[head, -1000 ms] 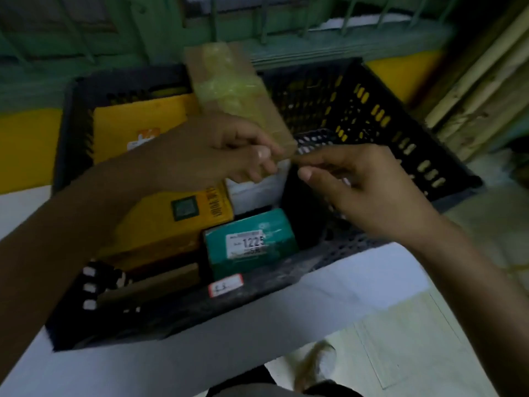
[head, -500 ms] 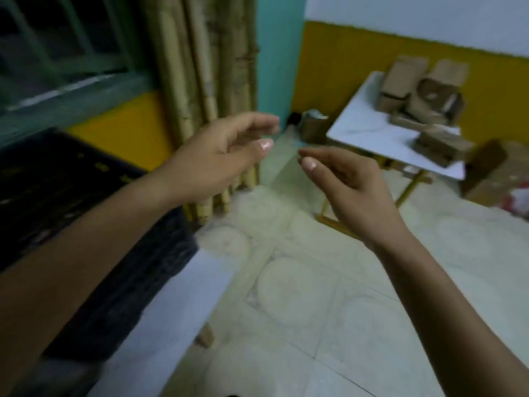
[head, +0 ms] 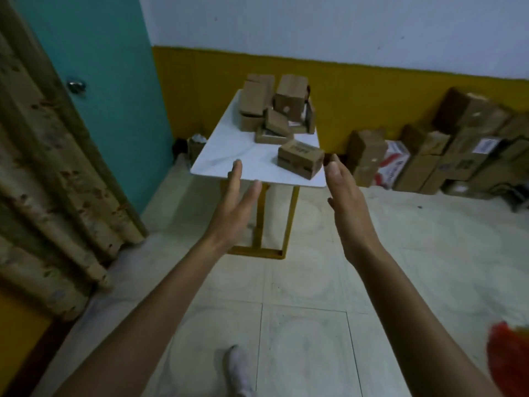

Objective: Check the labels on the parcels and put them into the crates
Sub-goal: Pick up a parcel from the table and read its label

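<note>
Room: white rectangular tabletop (head: 234, 144) ahead.
Nearest parcel: one small brown cardboard box (head: 300, 162) on the tabletop's near right corner, long axis crosswise, slightly skewed.
Pile: more brown boxes (head: 274, 110) heaped behind it; count unclear.
Hands: left hand (head: 233, 209) and right hand (head: 347, 204), both with straight fingers, empty.

dark print on nearest parcel (head: 300, 162), carton labels (head: 485, 145), none legible

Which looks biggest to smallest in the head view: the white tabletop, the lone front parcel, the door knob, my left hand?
1. white tabletop
2. left hand and lone front parcel: the hand looks larger, but it is nearer the camera, so unranked
3. door knob
</note>
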